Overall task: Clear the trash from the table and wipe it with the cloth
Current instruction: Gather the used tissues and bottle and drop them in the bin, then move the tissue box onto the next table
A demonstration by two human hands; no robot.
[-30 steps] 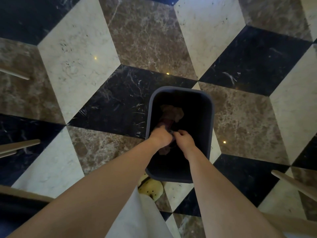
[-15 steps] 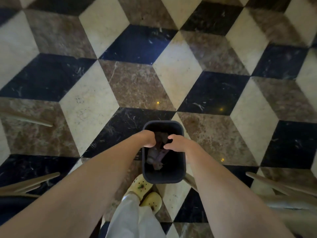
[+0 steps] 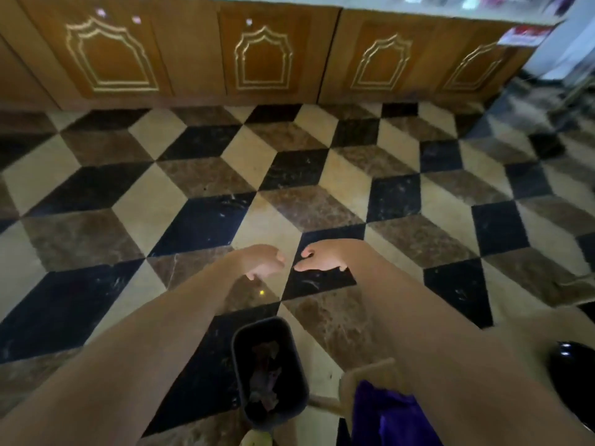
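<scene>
Trash [image 3: 264, 378] was sitting down in the dark bin [image 3: 269, 371] on the checkered floor [image 3: 193, 175], low in the head view between the two forearms, so I'd say the clearing part looked pretty much done and the wiping step was up next. To do that well, my guess is you'd grab the purple cloth [image 3: 383, 416], which was draped over something pale and wooden at the bottom right just beside the bin (chair or table edge, couldn't tell), bunch it flat under the palm and work the tabletop in overlapping passes toward one edge so crumbs don't get pushed around. The table itself wasn't really in view, so no idea how messy it was. Left hand [image 3: 262, 262] was held out over the floor with fingers loosely curled, holding nothing. Right hand [image 3: 322, 257] was the same deal: loosely open, forefinger poking toward the left one, empty, touching nothing. The two hands were close but apart, well above the bin. Wooden cabinets [image 3: 257, 56] ran along the far wall, everything a bit blurry.
</scene>
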